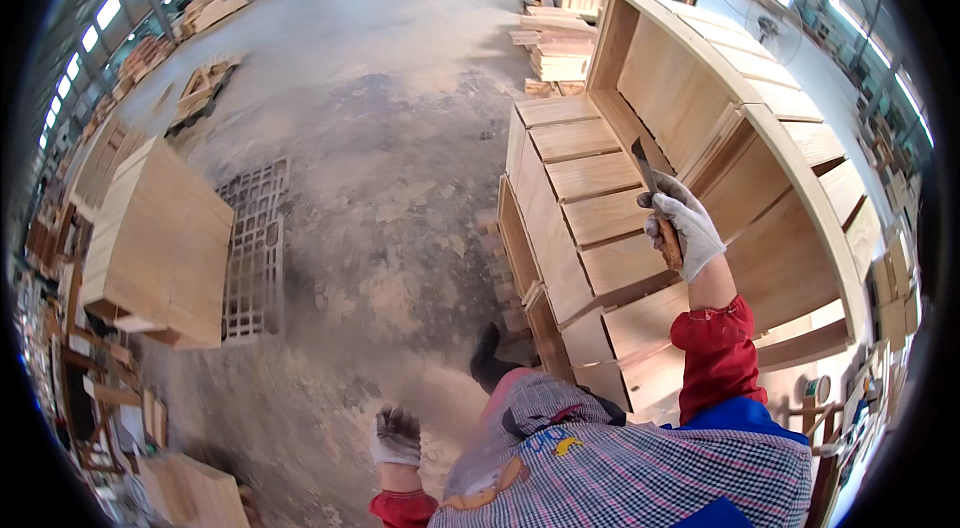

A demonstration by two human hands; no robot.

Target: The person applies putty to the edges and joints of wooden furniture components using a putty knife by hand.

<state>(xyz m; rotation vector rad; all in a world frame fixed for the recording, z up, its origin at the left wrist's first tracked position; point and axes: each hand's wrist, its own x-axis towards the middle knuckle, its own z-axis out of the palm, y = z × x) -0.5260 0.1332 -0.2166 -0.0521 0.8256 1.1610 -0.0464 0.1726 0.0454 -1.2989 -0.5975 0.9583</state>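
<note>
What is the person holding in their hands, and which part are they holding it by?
The gloved right hand grips a scraper-like tool by its brownish handle, the dark blade pointing up. The gloved left hand holds nothing.

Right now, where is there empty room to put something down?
The widest bare patch is the dusty concrete floor, between the wooden cabinet with the grid panel and the stacked drawer boxes. It is crowded around the right hand, among drawers and cabinet frame.

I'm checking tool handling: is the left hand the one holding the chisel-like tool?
No. The gloved right hand holds the tool over the wooden cabinet, while the left hand hangs empty.
</note>
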